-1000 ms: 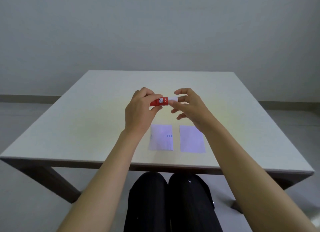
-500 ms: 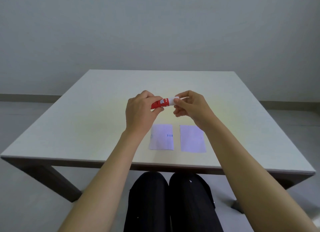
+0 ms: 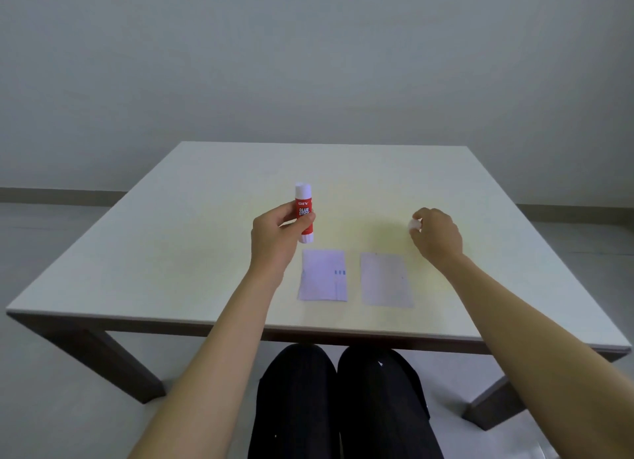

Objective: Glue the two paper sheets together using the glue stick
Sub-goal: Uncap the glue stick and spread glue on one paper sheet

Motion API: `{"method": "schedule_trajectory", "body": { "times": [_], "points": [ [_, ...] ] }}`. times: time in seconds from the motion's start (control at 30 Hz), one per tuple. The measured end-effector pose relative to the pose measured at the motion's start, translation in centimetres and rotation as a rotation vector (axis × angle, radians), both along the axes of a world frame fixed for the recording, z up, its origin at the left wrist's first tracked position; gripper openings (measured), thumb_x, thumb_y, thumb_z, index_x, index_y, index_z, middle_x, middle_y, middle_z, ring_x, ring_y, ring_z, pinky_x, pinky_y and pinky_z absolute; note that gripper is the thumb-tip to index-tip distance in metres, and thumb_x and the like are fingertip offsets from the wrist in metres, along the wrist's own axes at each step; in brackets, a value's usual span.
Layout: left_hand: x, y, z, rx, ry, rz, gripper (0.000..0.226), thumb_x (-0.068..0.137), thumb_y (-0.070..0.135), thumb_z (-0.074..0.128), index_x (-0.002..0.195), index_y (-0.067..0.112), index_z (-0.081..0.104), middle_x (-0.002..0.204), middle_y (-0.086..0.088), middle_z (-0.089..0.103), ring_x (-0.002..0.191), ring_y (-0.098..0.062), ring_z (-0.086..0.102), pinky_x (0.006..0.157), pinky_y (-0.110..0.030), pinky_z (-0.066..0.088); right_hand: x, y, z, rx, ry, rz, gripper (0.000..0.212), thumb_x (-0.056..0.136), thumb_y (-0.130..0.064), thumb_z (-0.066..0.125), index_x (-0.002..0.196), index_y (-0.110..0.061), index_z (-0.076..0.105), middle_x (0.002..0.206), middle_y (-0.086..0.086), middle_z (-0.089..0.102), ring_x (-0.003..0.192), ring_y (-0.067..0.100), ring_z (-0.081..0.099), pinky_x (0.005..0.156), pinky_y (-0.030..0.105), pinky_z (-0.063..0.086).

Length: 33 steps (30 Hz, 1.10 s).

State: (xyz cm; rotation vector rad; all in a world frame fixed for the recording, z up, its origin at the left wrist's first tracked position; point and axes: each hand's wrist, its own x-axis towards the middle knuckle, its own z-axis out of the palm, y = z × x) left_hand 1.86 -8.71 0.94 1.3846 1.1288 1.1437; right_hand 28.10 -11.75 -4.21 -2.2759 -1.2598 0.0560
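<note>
My left hand (image 3: 272,239) grips a red and white glue stick (image 3: 304,211), held upright above the table with its white end up. My right hand (image 3: 436,235) is off to the right, low over the table, pinching the small white cap (image 3: 414,224) in its fingertips. Two small pale paper sheets lie flat side by side near the front edge: the left sheet (image 3: 323,275) has small blue marks, the right sheet (image 3: 386,279) is plain. Neither hand touches the sheets.
The white square table (image 3: 206,252) has dark legs and stands before a plain grey wall. My knees in black trousers (image 3: 339,403) show under the front edge.
The hands were together at the glue stick, held sideways. Now the cap is off: my right hand has carried it right, and my left hand has turned the stick upright.
</note>
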Motion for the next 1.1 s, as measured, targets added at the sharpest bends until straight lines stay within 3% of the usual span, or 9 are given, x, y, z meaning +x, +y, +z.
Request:
{"method": "schedule_trajectory", "body": {
  "times": [0.23,0.33,0.4,0.47,0.57,0.73,0.9,1.0,1.1],
  "points": [
    [0.6,-0.1,0.1,-0.07,-0.129,0.005,0.014,0.077,0.016,0.073,0.089,0.024,0.072,0.093,0.002,0.074,0.094,-0.018,0.067,0.096,-0.039,0.05,-0.5,-1.0,-0.3,-0.036,-0.124,0.049,0.037,0.093,-0.01,0.043,0.129,-0.006,0.048,0.112,0.022,0.057,0.091,0.041,0.058,0.072,0.041,0.045],
    [1.2,-0.1,0.1,-0.096,-0.22,0.021,0.013,0.077,0.015,0.074,0.085,0.026,0.071,0.09,0.002,0.072,0.09,-0.019,0.066,0.09,-0.034,0.053,-2.4,-1.6,0.6,0.051,-0.297,0.082,0.053,0.091,-0.017,0.055,0.14,-0.01,0.037,0.124,0.021,0.05,0.098,0.037,0.057,0.087,0.043,0.042],
    [2.0,-0.3,0.1,-0.124,-0.277,0.044,0.011,0.077,0.015,0.074,0.085,0.021,0.069,0.087,0.003,0.072,0.085,-0.016,0.067,0.086,-0.029,0.052,-5.0,-2.0,2.0,0.253,-0.032,0.215,0.051,0.091,-0.025,0.059,0.138,-0.014,0.042,0.125,0.017,0.052,0.096,0.031,0.061,0.088,0.038,0.045],
    [3.0,-0.5,0.2,-0.148,-0.329,0.084,0.011,0.076,0.017,0.075,0.082,0.017,0.067,0.083,0.003,0.072,0.083,-0.013,0.068,0.089,-0.029,0.051,-8.2,-2.7,3.4,0.379,0.463,0.397,0.044,0.09,-0.027,0.06,0.132,-0.022,0.047,0.115,0.009,0.059,0.081,0.023,0.068,0.079,0.03,0.051],
    [4.0,-0.9,0.4,-0.165,-0.391,0.121,0.016,0.072,0.021,0.078,0.078,0.018,0.065,0.085,-0.001,0.074,0.091,-0.019,0.071,0.084,-0.026,0.05,-11.3,-3.7,3.5,0.471,0.871,0.529,0.029,0.091,-0.012,0.06,0.12,-0.014,0.054,0.105,0.007,0.062,0.066,0.018,0.07,0.076,0.03,0.058],
    [4.6,-2.0,0.5,-0.196,-0.438,0.044,0.018,0.073,0.022,0.078,0.081,0.017,0.064,0.084,0.001,0.075,0.09,-0.016,0.072,0.081,-0.024,0.048,-11.5,-3.8,4.1,0.57,1.09,0.425,0.011,0.093,-0.005,0.055,0.1,-0.003,0.062,0.079,0.009,0.063,0.054,0.014,0.057,0.067,0.028,0.053],
    [4.4,-2.8,0.6,-0.123,-0.434,-0.107,0.016,0.075,0.021,0.076,0.082,0.019,0.062,0.09,-0.002,0.076,0.101,-0.023,0.069,0.098,-0.033,0.045,-11.1,-4.3,4.7,0.409,1.321,0.314,0.037,0.099,-0.029,0.046,0.076,-0.005,0.061,0.051,-0.001,0.054,0.038,0.013,0.041,0.046,0.022,0.042],
    [4.9,-3.3,0.6,-0.084,-0.435,-0.158,0.016,0.075,0.023,0.075,0.083,0.021,0.062,0.089,0.001,0.077,0.095,-0.015,0.071,0.087,-0.021,0.048,-11.2,-4.7,5.4,0.341,1.258,0.169,0.041,0.099,-0.032,0.042,0.065,-0.012,0.051,0.047,-0.001,0.05,0.038,0.015,0.039,0.036,0.021,0.032],
    [5.2,-3.0,0.7,-0.076,-0.438,-0.077,0.015,0.076,0.023,0.075,0.083,0.019,0.063,0.093,0.001,0.077,0.096,-0.011,0.069,0.085,-0.019,0.045,-11.7,-5.4,5.4,0.526,1.088,0.227,0.037,0.099,-0.033,0.041,0.074,-0.011,0.058,0.053,-0.001,0.057,0.037,0.016,0.046,0.041,0.022,0.04]
  ]
}}
